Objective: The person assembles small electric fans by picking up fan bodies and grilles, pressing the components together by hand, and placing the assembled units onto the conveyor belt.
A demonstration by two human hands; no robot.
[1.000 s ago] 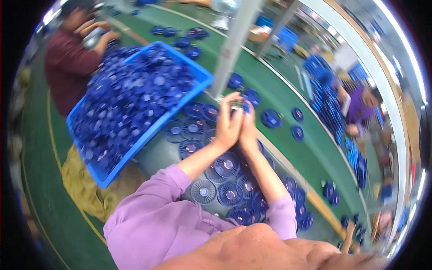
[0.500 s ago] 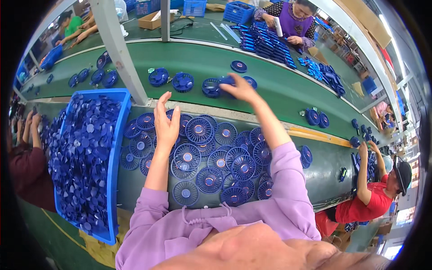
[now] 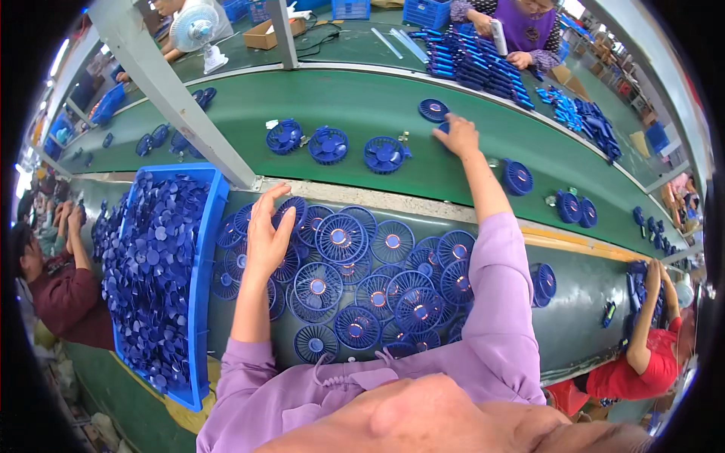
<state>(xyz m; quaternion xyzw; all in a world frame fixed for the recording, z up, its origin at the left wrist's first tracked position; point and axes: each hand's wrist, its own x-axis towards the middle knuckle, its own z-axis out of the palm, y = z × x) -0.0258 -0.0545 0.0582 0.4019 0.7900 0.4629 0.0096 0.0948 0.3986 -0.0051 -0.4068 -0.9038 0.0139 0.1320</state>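
My right hand reaches over the green conveyor belt, thumb and fingertips closed on a round blue fan part that they mostly hide. Just beyond lies a round blue fan grille. A blue fan head with visible blades rests on the belt left of that hand. My left hand hovers over the near worktable, empty, its fingers up and thumb apart. Beneath and beside it, several blue wire fan grilles overlap in a pile, some with copper-coloured centres.
A blue bin full of small blue discs stands at left. A metal post rises beside it. Other fan heads sit along the belt. Across it, a person in purple handles a white tool near blue handles; co-workers flank me.
My right hand has moved rightward along the belt, exposing the bladed fan head on its left. My left hand stays raised over the grilles. The whole view has shifted slightly.
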